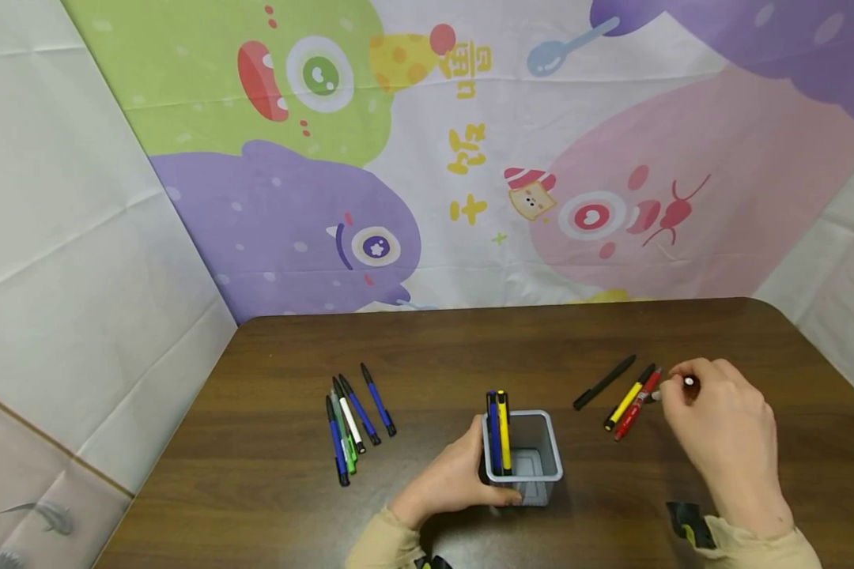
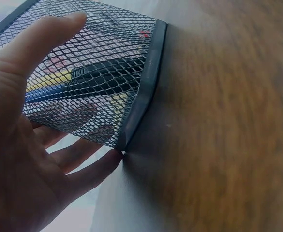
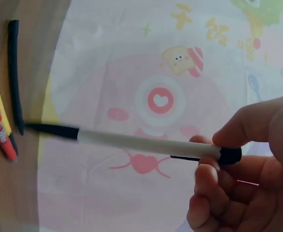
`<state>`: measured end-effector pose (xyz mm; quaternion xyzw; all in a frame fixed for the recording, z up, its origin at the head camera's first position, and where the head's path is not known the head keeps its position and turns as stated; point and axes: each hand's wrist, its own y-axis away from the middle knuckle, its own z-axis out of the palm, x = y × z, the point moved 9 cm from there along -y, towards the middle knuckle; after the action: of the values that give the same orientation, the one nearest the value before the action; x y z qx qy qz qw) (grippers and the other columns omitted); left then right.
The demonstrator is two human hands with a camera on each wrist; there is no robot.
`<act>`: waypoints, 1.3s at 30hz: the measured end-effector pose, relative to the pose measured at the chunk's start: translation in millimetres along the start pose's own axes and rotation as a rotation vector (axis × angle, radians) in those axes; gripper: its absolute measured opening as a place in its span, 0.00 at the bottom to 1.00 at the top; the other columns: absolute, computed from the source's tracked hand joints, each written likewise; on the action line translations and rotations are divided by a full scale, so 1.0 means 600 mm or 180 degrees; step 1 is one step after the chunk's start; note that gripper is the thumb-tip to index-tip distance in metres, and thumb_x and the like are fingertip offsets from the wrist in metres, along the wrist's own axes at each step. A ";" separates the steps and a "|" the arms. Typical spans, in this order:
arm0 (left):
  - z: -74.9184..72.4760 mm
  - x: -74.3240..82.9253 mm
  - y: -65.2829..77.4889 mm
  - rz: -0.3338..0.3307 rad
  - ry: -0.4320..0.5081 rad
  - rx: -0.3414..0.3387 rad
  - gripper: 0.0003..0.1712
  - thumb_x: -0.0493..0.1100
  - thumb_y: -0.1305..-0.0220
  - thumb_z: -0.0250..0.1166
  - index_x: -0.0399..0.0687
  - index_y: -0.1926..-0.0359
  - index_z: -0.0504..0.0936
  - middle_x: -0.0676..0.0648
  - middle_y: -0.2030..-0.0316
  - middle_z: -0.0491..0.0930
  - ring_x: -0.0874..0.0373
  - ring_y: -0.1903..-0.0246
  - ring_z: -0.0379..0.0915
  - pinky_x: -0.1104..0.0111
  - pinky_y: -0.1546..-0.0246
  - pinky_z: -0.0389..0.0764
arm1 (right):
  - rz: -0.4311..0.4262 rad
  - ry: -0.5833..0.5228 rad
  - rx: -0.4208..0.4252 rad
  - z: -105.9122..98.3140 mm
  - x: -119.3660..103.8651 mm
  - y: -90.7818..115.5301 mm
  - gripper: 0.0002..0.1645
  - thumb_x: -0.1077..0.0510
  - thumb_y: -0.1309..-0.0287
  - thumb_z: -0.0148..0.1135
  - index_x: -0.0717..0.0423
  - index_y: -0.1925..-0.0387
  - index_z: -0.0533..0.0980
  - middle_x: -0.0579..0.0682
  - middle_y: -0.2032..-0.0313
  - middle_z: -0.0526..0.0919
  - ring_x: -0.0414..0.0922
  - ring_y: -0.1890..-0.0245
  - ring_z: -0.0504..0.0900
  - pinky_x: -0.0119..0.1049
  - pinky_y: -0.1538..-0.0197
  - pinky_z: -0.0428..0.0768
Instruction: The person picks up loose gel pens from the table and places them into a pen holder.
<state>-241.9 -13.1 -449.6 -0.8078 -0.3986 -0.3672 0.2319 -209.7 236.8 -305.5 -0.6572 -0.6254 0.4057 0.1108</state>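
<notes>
My left hand grips a square mesh pen holder from its left side, thumb at the front. Inside the holder stand a blue pen and a yellow pen, leaning at the left wall. The left wrist view shows fingers curled about the mesh near its dark base. My right hand, over the right of the table, pinches a white pen by its black end. Left of that hand lie a red pen, a yellow-and-black pen and a black pen.
On the left of the brown table lie several pens, among them a blue pen, another white pen and a green pen. A cartoon-printed cloth hangs behind the table's back edge.
</notes>
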 end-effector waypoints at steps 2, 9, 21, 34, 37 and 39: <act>0.000 -0.001 0.000 -0.0014 0.0005 -0.0005 0.47 0.58 0.61 0.73 0.52 0.43 0.56 0.54 0.57 0.71 0.67 0.62 0.70 0.70 0.56 0.72 | 0.0022 -0.0017 -0.0032 0.000 -0.002 -0.001 0.08 0.62 0.53 0.52 0.60 0.74 0.77 0.55 0.75 0.75 0.57 0.78 0.74 0.59 0.76 0.69; 0.000 -0.002 0.000 -0.0032 0.0030 -0.0011 0.48 0.58 0.61 0.73 0.52 0.43 0.56 0.53 0.57 0.71 0.66 0.62 0.70 0.70 0.56 0.72 | -0.0079 -0.0113 -0.0085 -0.004 -0.024 -0.004 0.11 0.64 0.48 0.50 0.60 0.64 0.77 0.56 0.71 0.75 0.56 0.78 0.73 0.59 0.77 0.67; 0.002 -0.004 0.000 0.0043 -0.0009 0.0013 0.47 0.58 0.61 0.73 0.51 0.44 0.56 0.53 0.57 0.71 0.66 0.62 0.70 0.70 0.57 0.72 | -0.0401 -0.0468 0.0246 -0.014 -0.063 0.001 0.15 0.66 0.47 0.57 0.62 0.55 0.74 0.55 0.67 0.78 0.46 0.74 0.74 0.45 0.75 0.70; 0.003 -0.004 -0.001 0.0007 -0.0042 -0.0001 0.48 0.58 0.61 0.73 0.51 0.43 0.56 0.53 0.57 0.71 0.66 0.61 0.70 0.69 0.55 0.71 | -0.0472 -0.1164 0.0595 -0.025 -0.092 0.009 0.15 0.67 0.52 0.63 0.64 0.59 0.73 0.53 0.72 0.80 0.23 0.69 0.68 0.28 0.74 0.65; 0.002 -0.003 -0.002 0.0008 -0.0038 -0.0008 0.48 0.58 0.60 0.72 0.51 0.42 0.56 0.53 0.57 0.70 0.65 0.60 0.70 0.69 0.55 0.72 | -0.0577 -0.1330 0.0781 -0.031 -0.104 0.014 0.15 0.68 0.54 0.64 0.66 0.60 0.74 0.53 0.73 0.80 0.24 0.71 0.69 0.26 0.73 0.65; 0.001 -0.001 -0.002 0.0037 -0.0046 0.0000 0.48 0.58 0.60 0.72 0.50 0.42 0.56 0.52 0.57 0.71 0.65 0.60 0.70 0.69 0.55 0.72 | -0.0637 -0.1440 0.0874 -0.033 -0.111 0.016 0.15 0.68 0.55 0.65 0.67 0.62 0.75 0.52 0.74 0.80 0.26 0.73 0.69 0.24 0.71 0.65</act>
<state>-242.7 -12.4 -450.6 -0.8128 -0.3955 -0.3599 0.2311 -181.9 181.3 -272.5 -0.4638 -0.6352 0.6101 0.0959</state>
